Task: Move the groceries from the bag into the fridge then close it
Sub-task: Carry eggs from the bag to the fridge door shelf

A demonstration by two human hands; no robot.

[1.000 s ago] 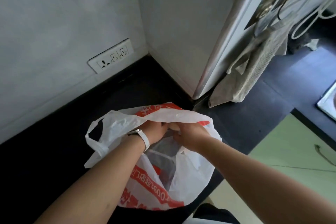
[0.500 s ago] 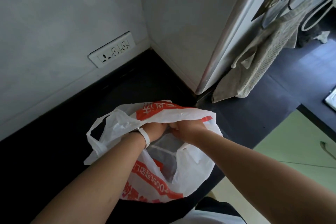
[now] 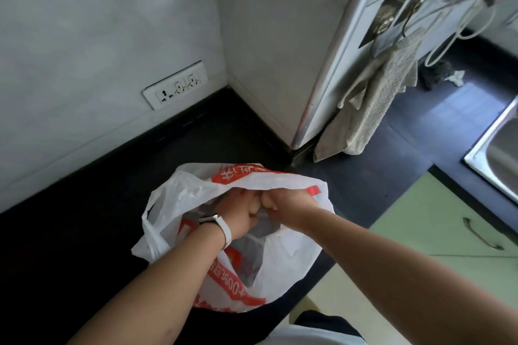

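Bag (image 3: 291, 260): white plastic, red print.

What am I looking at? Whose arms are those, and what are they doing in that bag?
There is no machine here, just a person. The camera sits on their head and looks down, so you see their own arms. A white and red plastic bag sits on a black counter. The left hand and right hand are curled close together in the bag's mouth; what they hold, if anything, is hidden. A cloth hangs nearby, and a metal sink is on the right.
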